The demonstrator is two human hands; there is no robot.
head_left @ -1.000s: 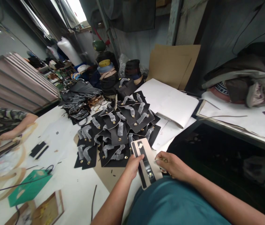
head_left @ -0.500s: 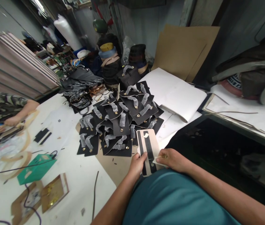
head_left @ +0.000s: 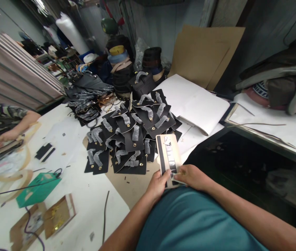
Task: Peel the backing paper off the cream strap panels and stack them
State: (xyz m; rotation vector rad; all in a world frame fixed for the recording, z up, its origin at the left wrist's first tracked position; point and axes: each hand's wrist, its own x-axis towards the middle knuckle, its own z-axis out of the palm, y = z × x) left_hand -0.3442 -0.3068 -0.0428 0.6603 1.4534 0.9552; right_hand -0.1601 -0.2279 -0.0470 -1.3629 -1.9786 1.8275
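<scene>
My left hand point(head_left: 159, 184) grips the lower left of a beige flat panel point(head_left: 160, 162), its thumb on the face. Two dark strips run along the panel; the middle strip point(head_left: 172, 163) shows bright, pale patches along its length. My right hand point(head_left: 192, 177) is closed at the panel's lower right, pinching a small white piece point(head_left: 177, 179) whose kind I cannot make out. The panel's lower end rests close to my teal clothing. Just beyond it lies a heap of black flat pieces point(head_left: 133, 141) with plastic-wrapped handles and gold fittings.
A large white sheet point(head_left: 193, 101) lies behind the heap, with brown cardboard point(head_left: 207, 55) leaning at the back. On the left are a green box point(head_left: 36, 190), an open carton point(head_left: 60, 216) with gold parts, tape rolls point(head_left: 17, 181), and a co-worker's arm point(head_left: 23, 123).
The panel has shifted slightly away from me and tilted. Its middle strip went from mostly dark to bright-patched. My left thumb has moved right, nearer my right fingers.
</scene>
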